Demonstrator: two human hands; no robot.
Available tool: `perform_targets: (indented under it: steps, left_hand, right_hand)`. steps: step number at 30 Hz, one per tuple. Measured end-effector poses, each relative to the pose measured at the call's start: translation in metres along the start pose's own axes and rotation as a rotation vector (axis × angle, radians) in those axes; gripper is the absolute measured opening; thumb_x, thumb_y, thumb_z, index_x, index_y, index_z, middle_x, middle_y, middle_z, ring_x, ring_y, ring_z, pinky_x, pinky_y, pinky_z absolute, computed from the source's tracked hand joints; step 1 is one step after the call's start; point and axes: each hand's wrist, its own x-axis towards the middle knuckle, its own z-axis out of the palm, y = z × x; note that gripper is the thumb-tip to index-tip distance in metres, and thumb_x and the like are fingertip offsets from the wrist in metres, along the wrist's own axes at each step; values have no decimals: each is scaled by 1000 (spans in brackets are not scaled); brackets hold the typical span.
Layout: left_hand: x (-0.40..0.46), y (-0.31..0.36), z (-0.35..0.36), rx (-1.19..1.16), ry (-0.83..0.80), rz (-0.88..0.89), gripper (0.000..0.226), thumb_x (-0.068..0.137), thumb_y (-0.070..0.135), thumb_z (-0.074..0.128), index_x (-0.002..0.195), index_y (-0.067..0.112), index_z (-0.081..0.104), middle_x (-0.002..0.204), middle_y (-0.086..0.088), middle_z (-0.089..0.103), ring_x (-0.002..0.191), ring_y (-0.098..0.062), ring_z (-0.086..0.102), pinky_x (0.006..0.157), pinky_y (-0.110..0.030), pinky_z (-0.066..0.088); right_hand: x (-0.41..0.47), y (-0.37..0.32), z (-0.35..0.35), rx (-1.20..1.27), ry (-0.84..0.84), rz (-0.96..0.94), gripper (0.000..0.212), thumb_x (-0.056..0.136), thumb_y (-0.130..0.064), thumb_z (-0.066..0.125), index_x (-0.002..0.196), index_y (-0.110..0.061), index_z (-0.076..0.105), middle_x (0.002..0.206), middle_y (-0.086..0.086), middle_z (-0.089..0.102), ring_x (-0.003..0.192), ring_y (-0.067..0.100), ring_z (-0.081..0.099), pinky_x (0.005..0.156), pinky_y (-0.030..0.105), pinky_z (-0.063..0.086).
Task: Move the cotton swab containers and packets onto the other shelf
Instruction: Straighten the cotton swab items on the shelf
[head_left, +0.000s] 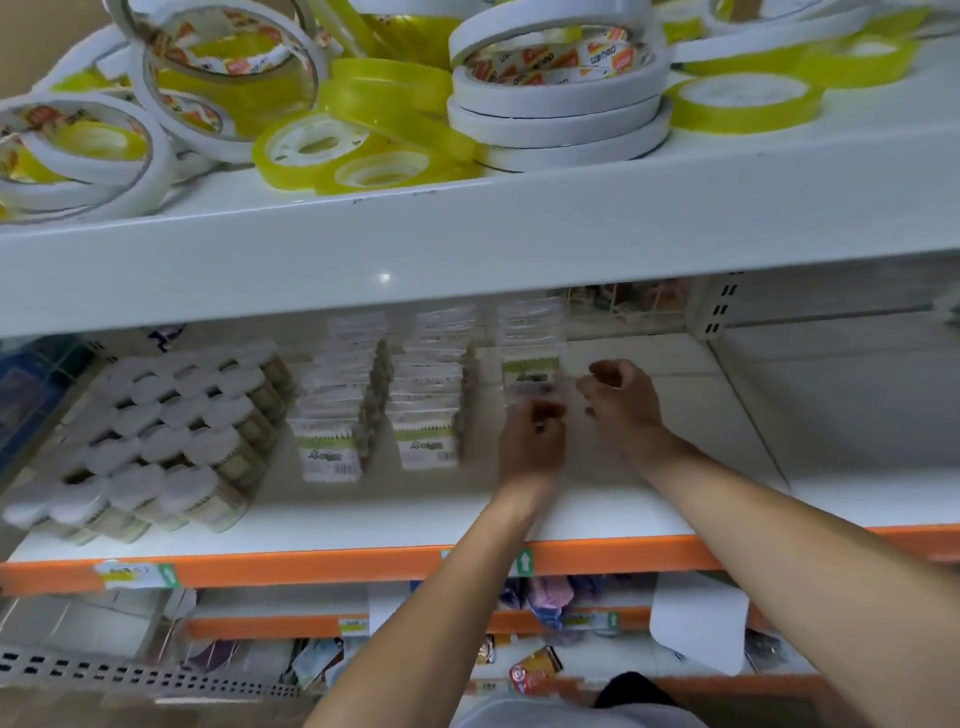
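Both hands' grips pinch the third packet row (530, 364): left hand (532, 436) front, right hand (621, 400) beside.

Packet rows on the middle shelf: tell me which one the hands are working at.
The rightmost row of packets. Both the left hand and right hand are at its front end; the other two rows stand untouched further left, beside the white-capped containers.

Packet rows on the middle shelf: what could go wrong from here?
1. Both hands, left hand and right hand, work at the third packet row; the upright packets might topple.
2. A forearm swing could knock the neighbouring packet row.
3. The white-capped containers are packed tightly near the shelf edge; a nudge could spill some.
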Motion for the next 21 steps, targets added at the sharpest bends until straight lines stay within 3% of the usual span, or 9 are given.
perform_targets:
  steps: [2, 4, 6, 10, 16, 21]
  left_hand:
    - [5, 5, 12, -23, -58, -34, 27, 89, -1, 48, 103, 8, 69, 105, -18, 70, 100, -35, 66, 91, -48, 52]
    - [8, 10, 26, -57, -126, -71, 23, 92, 1, 49, 103, 11, 68, 103, -16, 69, 99, -34, 65, 94, -50, 50]
    - [9, 16, 41, -72, -203, -77, 20, 94, 5, 50, 99, 17, 65, 96, -7, 67, 91, -26, 63, 89, -43, 52]
    - [1, 34, 77, -52, -292, -57, 16, 96, 8, 53, 104, 13, 65, 91, -4, 66, 77, -16, 61, 68, -28, 50]
    - [-23, 66, 143, -20, -347, -36, 19, 96, 12, 52, 107, 13, 68, 91, 0, 68, 74, -14, 61, 64, -24, 49]
    - [-51, 92, 202, -24, -404, -30, 21, 96, 12, 50, 109, 13, 66, 98, -3, 69, 76, -16, 62, 65, -26, 49]
  right_hand:
    - [-4, 5, -20, -14, 9, -8, 28, 83, -20, 72, 111, -18, 66, 102, 1, 70, 93, 22, 69, 88, 49, 59]
    - [-8, 11, -44, -50, 19, -25, 25, 84, -19, 69, 109, -19, 67, 98, 1, 71, 89, 21, 70, 85, 46, 60]
    - [-11, 16, -69, -82, 31, -32, 20, 84, -19, 67, 104, -22, 68, 92, -1, 73, 83, 19, 71, 79, 42, 60]
    - [-11, 24, -117, -69, 75, 37, 14, 84, -15, 67, 89, -27, 67, 89, 2, 75, 69, 14, 71, 63, 30, 54]
    - [-18, 30, -195, 31, 114, 159, 13, 87, -6, 66, 95, -15, 69, 78, 2, 72, 55, 11, 65, 55, 23, 49]
    - [-29, 26, -266, 66, 159, 179, 19, 88, 0, 64, 103, -11, 67, 83, 10, 68, 62, 18, 61, 57, 25, 44]
